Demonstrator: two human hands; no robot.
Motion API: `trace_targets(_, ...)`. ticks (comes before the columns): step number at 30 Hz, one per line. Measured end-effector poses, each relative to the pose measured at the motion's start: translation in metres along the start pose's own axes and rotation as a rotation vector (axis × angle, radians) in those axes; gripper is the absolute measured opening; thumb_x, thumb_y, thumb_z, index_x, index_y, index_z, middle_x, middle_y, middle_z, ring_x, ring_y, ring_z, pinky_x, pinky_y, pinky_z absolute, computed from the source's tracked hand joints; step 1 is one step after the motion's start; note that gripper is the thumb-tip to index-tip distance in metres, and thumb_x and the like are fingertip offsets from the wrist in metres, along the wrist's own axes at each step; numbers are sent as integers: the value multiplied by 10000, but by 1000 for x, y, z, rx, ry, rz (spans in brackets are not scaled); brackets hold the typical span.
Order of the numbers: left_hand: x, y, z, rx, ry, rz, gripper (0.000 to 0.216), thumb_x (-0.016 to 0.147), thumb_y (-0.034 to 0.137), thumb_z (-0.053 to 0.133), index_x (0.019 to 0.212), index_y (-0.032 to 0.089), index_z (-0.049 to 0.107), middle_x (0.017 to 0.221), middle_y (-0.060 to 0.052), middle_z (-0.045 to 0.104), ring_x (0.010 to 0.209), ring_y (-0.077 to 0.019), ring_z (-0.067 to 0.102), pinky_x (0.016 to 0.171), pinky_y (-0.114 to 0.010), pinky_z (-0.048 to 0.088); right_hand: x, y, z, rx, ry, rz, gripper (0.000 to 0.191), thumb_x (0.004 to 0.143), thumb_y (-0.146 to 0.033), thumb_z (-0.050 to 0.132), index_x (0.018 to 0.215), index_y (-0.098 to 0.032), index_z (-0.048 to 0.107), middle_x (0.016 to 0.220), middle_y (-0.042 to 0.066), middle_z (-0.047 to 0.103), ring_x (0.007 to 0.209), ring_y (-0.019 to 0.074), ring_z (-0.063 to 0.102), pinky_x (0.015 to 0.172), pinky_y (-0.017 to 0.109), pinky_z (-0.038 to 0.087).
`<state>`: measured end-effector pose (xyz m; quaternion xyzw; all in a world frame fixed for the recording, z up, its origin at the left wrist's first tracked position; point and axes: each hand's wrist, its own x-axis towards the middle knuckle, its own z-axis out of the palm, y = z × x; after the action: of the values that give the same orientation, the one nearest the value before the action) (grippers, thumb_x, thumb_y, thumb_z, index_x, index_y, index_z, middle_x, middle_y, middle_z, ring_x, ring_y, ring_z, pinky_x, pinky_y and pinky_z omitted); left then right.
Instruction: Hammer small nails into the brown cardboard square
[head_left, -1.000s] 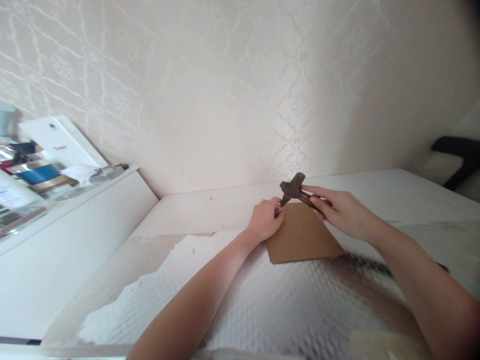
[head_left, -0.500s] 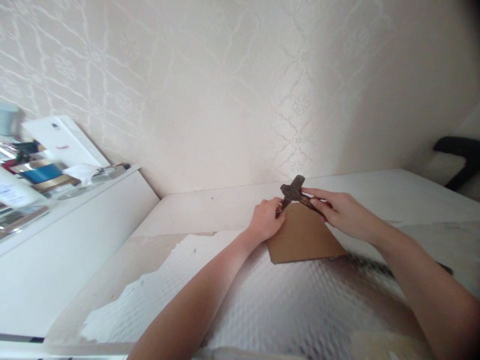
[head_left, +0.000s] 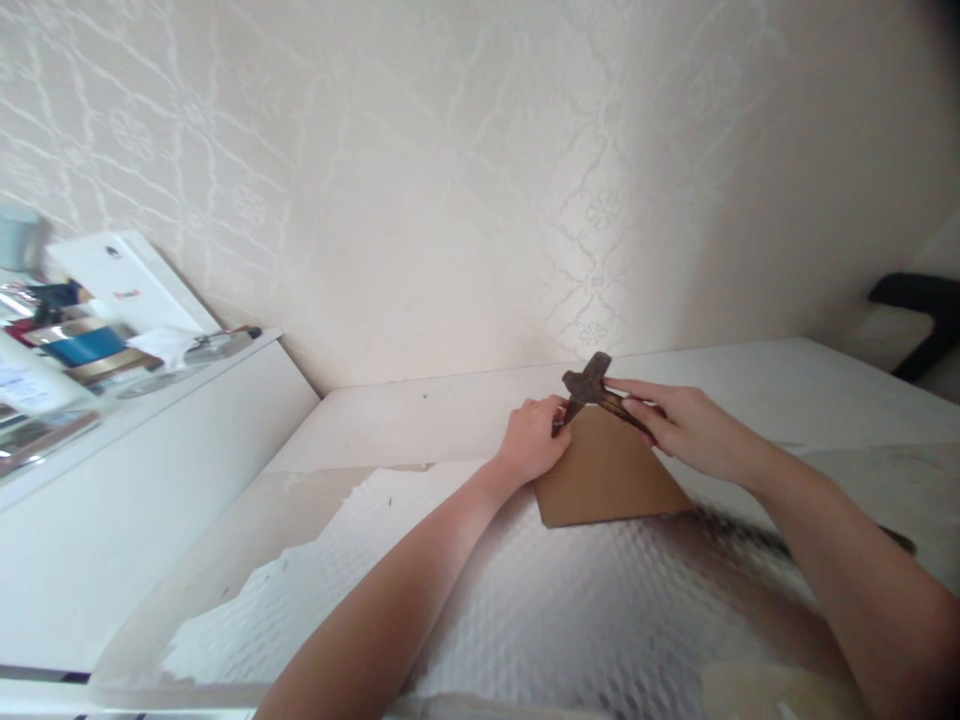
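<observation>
Barely moved since the earlier frame. Gripping hammer in right hand, above far edge of card on mat. Resting left hand, curled narrow, at card's left edge; cannot tell if pinching anything. Seen at left: box, contents hidden.

The wall is papered in a pale floral pattern, lit more brightly near the middle and shaded toward the right. Below it, a white surface is partly covered by a silvery, dimpled sheet. A white cabinet is set at the left; a black, angled object is cut off at the right edge.
</observation>
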<state>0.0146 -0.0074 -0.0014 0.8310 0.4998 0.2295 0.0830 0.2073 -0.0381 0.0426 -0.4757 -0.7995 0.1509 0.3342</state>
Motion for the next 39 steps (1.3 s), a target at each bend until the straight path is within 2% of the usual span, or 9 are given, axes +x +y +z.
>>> trace_targets(28,-1,0,-1,-20,-9,-12,130,791,190,458,899,207,529,879,-27,643,877,-197,552,804,-329,441,0,3,0,-1,48,-11,459,886,-325,359,1241,-128,573,588,34,627,516,156,557,562,267,449)
trace_targets(39,-1,0,-1,-6,-13,-8,108,786,199,464,883,207,512,881,-24,642,872,-200,551,789,-326,440,-1,2,0,-13,9,-31,444,883,-309,369,1236,-140,580,581,32,622,522,160,562,568,270,452)
